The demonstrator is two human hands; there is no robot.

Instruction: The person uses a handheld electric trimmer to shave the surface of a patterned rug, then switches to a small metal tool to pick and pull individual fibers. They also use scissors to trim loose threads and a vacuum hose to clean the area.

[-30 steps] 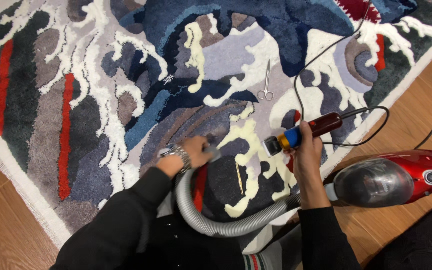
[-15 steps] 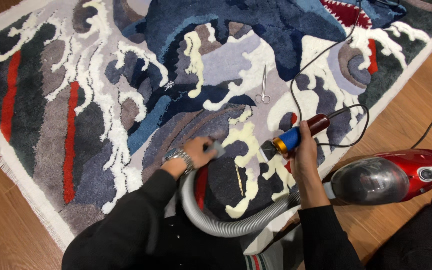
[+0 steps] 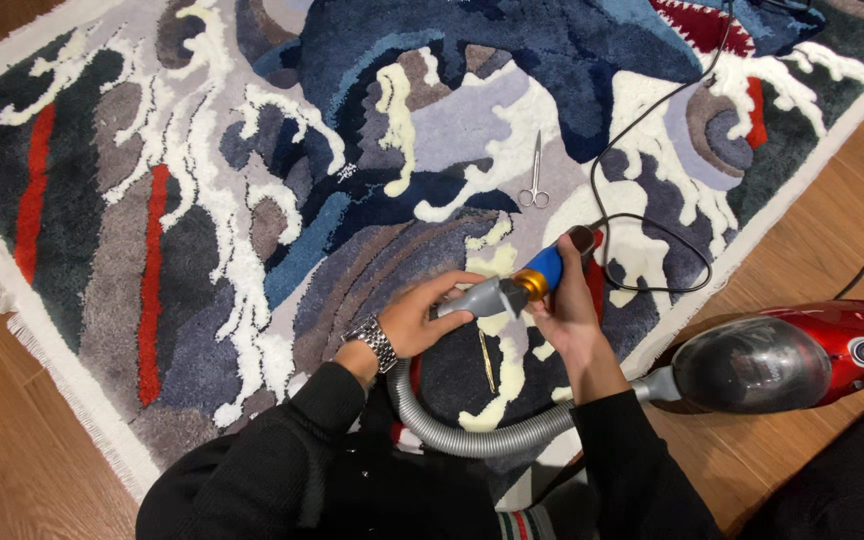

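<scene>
— What lies at twelve o'clock on the tufted rug (image 3: 202,250)?
— Small silver scissors (image 3: 533,172), with a black cord (image 3: 642,200) looping at two o'clock.
— And three o'clock?
— Wooden floor (image 3: 832,220).

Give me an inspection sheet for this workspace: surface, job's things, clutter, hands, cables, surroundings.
Surface: tufted rug with wave pattern, lying on wood floor.
Job's things: corded trimmer with blue, gold and red body; grey vacuum hose running to red vacuum.
Clutter: scissors and a thin gold-coloured tool lying on the rug.
Hands: left hand at the trimmer's grey head; right hand gripping its body.
Cables: black cord looping across the rug.
Surroundings: nothing seen.
</scene>
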